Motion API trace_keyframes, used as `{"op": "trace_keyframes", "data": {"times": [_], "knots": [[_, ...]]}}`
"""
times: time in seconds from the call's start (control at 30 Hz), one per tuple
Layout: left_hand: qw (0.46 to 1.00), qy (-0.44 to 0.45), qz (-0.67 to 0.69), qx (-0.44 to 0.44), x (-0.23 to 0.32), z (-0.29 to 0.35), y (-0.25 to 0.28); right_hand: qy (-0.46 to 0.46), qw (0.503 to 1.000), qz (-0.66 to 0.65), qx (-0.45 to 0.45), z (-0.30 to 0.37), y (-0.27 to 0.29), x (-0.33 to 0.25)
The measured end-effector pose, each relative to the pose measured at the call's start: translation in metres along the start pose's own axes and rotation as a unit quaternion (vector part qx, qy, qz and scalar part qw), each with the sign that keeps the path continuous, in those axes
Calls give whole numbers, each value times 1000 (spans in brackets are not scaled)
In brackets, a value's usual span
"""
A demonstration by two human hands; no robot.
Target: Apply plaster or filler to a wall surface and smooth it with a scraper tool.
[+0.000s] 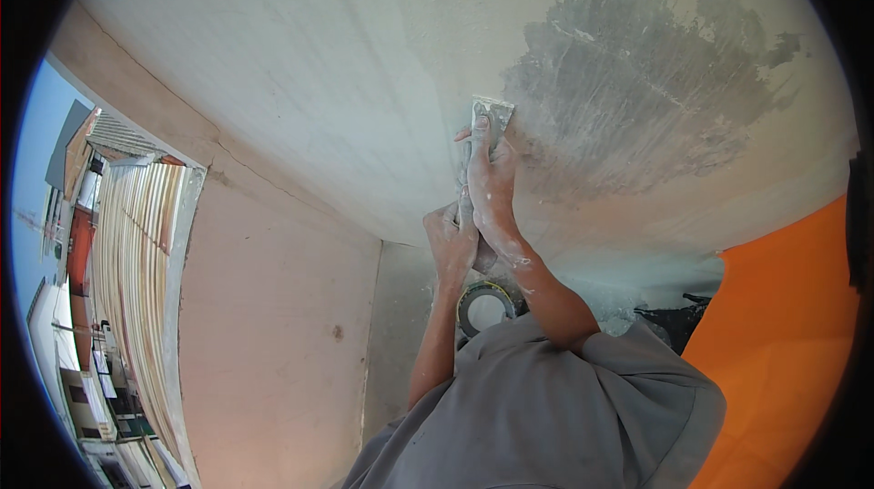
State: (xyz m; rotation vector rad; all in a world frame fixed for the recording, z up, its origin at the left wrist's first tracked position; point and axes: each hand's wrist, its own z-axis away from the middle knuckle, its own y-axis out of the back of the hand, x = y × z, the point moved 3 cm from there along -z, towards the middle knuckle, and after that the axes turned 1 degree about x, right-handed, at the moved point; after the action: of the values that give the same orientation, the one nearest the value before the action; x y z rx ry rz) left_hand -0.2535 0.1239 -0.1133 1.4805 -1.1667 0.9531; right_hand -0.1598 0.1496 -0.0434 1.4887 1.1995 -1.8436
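Note:
A putty knife [497, 109] with a pale, plaster-smeared blade lies against the wall [437, 61] at the left edge of a dark grey patch [619, 79]. My right hand [492, 181] is closed around its upper part, with one finger stretched along it toward the blade. Lower down, my left hand [450, 236] is closed at the grey-coated handle end, close under the right wrist. White smears mark both hands and the right forearm. The fingers partly hide the handle.
Below my hands stands a round, dark-rimmed bucket [467, 315], partly covered by my grey shirt. An orange sheet [774, 343] hangs at the right, with a black crumpled thing [678, 320] beside it. A cracked pinkish wall [273, 325] borders an opening onto corrugated sheeting [137, 225] and buildings.

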Motion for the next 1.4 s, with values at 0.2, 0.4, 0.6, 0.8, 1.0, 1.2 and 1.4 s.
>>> {"op": "trace_keyframes", "data": {"times": [0.2, 0.4, 0.6, 0.8, 1.0, 1.2, 1.4], "knots": [[998, -42, -37, -26, 43, -19, 16, 51, 996, -69, -8, -4, -17, -32], [997, -21, 75, -9, 14, 8, -5, 59, 997, 5, -39, 2, 1, -13], [998, 25, 57, -10, 1, 16, -11, 13, 999, 28, -9, 2, 9, -3], [999, 13, 30, 20, 1, 11, -8, 29, 999, 25, 15, 1, 5, 2], [996, -74, 28, 28, 4, -13, 5, 60, 997, -46, 1, -3, -13, -7], [996, -59, -65, 3, 57, -25, 47, -18, 981, -191, 3, 4, -37, -32], [994, -93, -52, 16, 50, -20, 21, 41, 996, -80, 1, -5, -22, -31]]}}
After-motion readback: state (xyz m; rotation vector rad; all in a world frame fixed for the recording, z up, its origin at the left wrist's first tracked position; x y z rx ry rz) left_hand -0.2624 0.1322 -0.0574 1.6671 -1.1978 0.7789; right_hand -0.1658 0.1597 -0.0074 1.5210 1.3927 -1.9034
